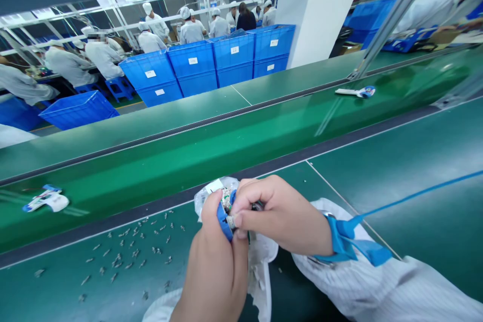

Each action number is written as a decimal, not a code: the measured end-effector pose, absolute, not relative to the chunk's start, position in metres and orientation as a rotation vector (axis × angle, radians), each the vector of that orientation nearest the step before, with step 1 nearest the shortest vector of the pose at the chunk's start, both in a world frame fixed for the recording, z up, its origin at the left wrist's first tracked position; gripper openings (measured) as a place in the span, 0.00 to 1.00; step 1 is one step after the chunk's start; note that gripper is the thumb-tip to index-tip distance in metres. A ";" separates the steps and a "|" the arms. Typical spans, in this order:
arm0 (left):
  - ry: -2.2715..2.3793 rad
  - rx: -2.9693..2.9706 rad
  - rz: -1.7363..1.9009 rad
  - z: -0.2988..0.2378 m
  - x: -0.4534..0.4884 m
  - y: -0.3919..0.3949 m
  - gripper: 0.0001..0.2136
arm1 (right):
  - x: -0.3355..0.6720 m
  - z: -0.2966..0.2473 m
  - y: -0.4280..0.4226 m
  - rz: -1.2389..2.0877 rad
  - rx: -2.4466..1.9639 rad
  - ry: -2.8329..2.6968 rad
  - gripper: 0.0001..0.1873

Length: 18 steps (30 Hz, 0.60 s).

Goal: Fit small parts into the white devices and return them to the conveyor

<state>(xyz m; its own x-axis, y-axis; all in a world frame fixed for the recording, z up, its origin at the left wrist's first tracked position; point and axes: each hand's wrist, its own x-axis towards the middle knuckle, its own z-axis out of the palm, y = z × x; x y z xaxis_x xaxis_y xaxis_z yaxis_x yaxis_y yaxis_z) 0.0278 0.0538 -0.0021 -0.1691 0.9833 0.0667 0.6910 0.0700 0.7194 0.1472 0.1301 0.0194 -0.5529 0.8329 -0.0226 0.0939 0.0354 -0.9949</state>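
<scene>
My left hand (pixel 215 261) is closed around a small blue plastic housing (pixel 224 221) with an exposed circuit board (pixel 226 198). The fingers of my right hand (pixel 269 209) pinch at the board's near side; whatever lies between the fingertips is mostly hidden. Directly beyond my hands lies a clear plastic bag (pixel 199 201) with a white label. Below them, a white plastic shell (pixel 266 282) shows in part, its other end covered by my hands. Many small metal parts (pixel 130 246) are scattered over the green worktop left of my left hand.
A green conveyor belt (pixel 158 161) runs beyond the worktop. It carries a white-and-blue device (pixel 47 198) at left and another white-and-blue handheld device (pixel 356 92) at right. A blue wrist strap's cord (pixel 418 191) trails rightward. Blue bins (pixel 194 63) and white-clad workers stand behind.
</scene>
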 end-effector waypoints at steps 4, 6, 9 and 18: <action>2.044 1.735 0.807 -0.006 0.028 0.056 0.17 | 0.145 0.014 0.124 1.370 -0.954 -1.789 0.13; 2.150 1.781 0.778 -0.008 0.029 0.056 0.16 | 0.143 0.011 0.120 1.237 -0.922 -1.838 0.14; 2.296 1.850 0.800 -0.011 0.029 0.056 0.17 | 0.140 0.005 0.114 1.049 -0.851 -1.865 0.14; 2.439 2.014 0.903 -0.018 0.026 0.055 0.24 | 0.134 -0.003 0.098 0.962 -0.774 -1.739 0.12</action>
<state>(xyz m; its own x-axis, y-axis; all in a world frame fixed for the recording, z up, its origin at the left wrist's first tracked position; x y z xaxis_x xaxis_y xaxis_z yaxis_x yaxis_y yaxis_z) 0.0257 0.0550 -0.0182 -0.2431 0.8626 0.4436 0.9435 0.1041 0.3146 0.1342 0.0984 -0.0028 -0.3307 0.8354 0.4390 0.0715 0.4860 -0.8710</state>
